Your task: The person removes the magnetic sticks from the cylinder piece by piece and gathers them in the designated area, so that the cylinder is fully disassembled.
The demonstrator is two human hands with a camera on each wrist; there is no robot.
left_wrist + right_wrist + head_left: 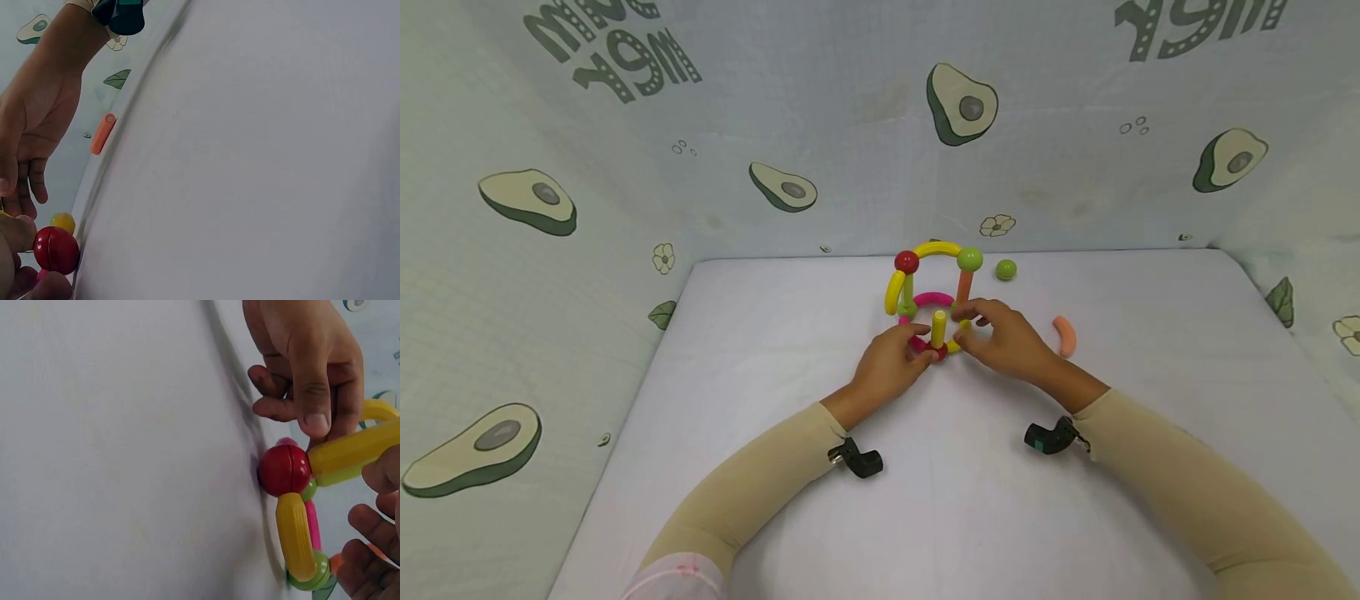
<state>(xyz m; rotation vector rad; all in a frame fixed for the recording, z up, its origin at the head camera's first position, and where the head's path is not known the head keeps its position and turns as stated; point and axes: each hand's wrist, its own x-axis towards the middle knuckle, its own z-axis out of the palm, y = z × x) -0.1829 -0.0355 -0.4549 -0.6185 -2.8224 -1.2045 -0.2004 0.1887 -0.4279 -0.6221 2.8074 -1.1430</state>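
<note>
A ball-and-stick toy frame of coloured rods and balls stands at the back middle of the table. Its front corner is a red ball [284, 469], with a yellow rod [938, 329] upright on it. My left hand [887, 365] holds the frame at this corner, thumb by the red ball and fingers over the magenta rod. On the other side, my right hand [1006, 337] has its fingers loosely bent beside the yellow rod and the orange upright [965, 286]. Another red ball [906, 262] and a green ball [970, 259] top the rear uprights, joined by a curved yellow rod [937, 247].
A loose green ball [1006, 269] lies right of the frame near the table's back edge. One loose curved orange piece [1064, 337] rests beyond my right wrist. Behind the white table [775, 333] hangs a cloth with avocado prints.
</note>
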